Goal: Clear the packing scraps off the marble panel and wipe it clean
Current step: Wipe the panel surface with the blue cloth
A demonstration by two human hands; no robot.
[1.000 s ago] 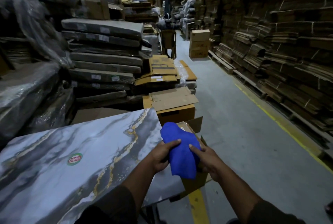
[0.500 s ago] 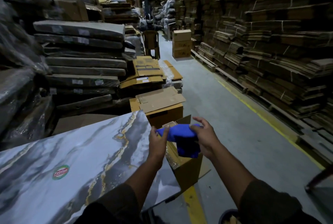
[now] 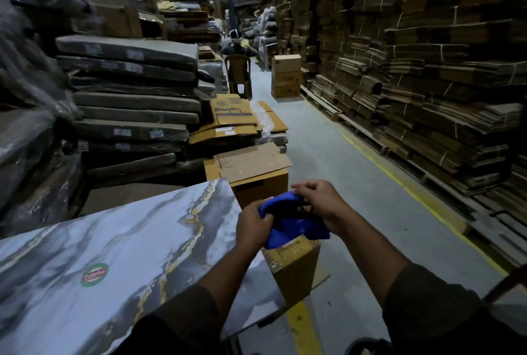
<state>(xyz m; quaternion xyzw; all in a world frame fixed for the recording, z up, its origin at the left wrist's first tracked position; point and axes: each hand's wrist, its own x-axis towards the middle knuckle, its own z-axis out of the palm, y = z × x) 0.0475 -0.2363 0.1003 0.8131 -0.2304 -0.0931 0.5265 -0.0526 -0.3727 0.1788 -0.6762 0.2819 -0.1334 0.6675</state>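
Note:
A grey-and-white marble panel point(image 3: 114, 254) with gold veins and a round red-green sticker point(image 3: 95, 274) fills the lower left. Just past its right end I hold a blue cloth point(image 3: 288, 226) bunched between both hands, above an open cardboard box point(image 3: 296, 266). My left hand point(image 3: 252, 226) grips the cloth's left side. My right hand point(image 3: 318, 200) curls over its top and right side. No scraps show on the visible panel surface.
A closed box point(image 3: 256, 172) with loose cardboard on top stands beyond the panel. Wrapped slabs point(image 3: 128, 92) pile up at left, flattened cartons point(image 3: 427, 83) line the right. A grey floor aisle point(image 3: 356, 183) with a yellow line runs ahead, where a person sits on a chair point(image 3: 238, 75).
Both hands have bunched the blue cloth tighter and lowered it slightly toward the open box; the view has swung a little to the right.

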